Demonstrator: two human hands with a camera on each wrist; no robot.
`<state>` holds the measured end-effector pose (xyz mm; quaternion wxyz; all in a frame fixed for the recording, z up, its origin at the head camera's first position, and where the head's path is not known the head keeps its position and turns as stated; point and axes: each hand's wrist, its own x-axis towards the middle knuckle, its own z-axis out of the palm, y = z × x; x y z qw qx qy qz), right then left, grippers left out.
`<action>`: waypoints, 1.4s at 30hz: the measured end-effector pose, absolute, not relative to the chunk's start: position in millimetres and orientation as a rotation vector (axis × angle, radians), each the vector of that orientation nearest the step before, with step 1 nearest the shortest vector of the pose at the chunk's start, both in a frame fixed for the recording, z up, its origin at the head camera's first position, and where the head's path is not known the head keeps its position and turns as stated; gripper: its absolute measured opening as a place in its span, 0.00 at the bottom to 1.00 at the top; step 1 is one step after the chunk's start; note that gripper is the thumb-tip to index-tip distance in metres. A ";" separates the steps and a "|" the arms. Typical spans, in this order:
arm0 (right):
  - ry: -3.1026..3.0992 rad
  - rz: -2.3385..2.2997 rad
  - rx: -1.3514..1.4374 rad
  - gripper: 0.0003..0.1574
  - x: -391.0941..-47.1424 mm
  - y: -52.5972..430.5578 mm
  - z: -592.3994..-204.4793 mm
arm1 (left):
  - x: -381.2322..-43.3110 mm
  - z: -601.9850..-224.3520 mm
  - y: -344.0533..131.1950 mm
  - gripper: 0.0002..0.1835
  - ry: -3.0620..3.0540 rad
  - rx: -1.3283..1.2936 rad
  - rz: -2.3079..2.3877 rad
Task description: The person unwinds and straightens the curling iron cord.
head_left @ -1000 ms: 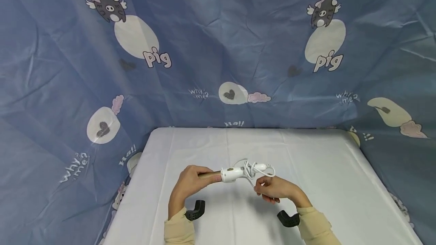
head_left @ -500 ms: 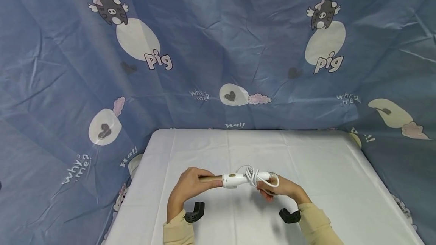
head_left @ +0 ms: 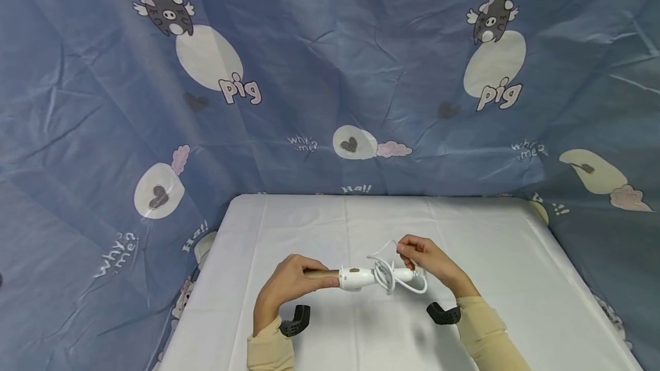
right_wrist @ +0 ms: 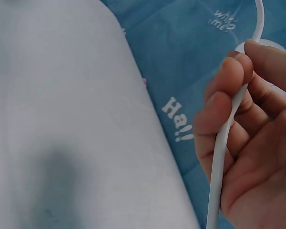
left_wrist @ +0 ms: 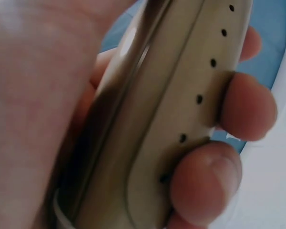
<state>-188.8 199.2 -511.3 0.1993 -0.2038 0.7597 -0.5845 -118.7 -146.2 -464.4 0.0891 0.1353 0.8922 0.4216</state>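
A curling iron with a white handle (head_left: 358,277) and a gold barrel (left_wrist: 167,95) lies level above the white table. My left hand (head_left: 296,282) grips the barrel; in the left wrist view its fingers wrap over the side with a row of small dark holes. Loops of white cord (head_left: 385,275) are wound round the handle toward its right end. Above and right of these loops, my right hand (head_left: 425,253) pinches a stretch of the cord between thumb and fingers. In the right wrist view this cord (right_wrist: 221,148) runs along the palm and up past the fingertips.
A white cloth covers the table (head_left: 289,222). Blue printed fabric (head_left: 319,73) hangs behind it and at both sides. A black wrist mount (head_left: 295,320) sits at the left wrist, another black mount (head_left: 443,314) at the right.
My right hand has dipped behind the handle's right end, then risen above it, drawing the cord upward. The curling iron in my left hand has shifted slightly down and right.
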 end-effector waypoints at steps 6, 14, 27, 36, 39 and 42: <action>2.138 -1.683 -0.549 0.19 -190.7 200.0 -498.7 | -119.5 -463.9 -145.6 0.20 2.632 0.398 1.257; 2.161 -1.707 -0.613 0.16 -189.6 197.3 -478.6 | -121.0 -466.2 -144.6 0.20 2.657 0.369 1.228; 2.227 -1.620 -0.739 0.13 -168.7 201.4 -438.1 | -127.0 -471.2 -145.7 0.22 2.819 0.117 1.158; 2.063 -1.618 -0.979 0.10 -134.5 193.1 -439.4 | -128.8 -473.4 -147.1 0.23 2.908 -0.008 1.160; 1.981 -1.603 -1.014 0.11 -124.2 189.7 -449.8 | -128.5 -473.8 -146.1 0.23 2.920 0.000 1.160; 2.014 -1.619 -0.997 0.11 -115.8 185.6 -460.5 | -127.5 -473.8 -144.6 0.23 2.912 0.012 1.162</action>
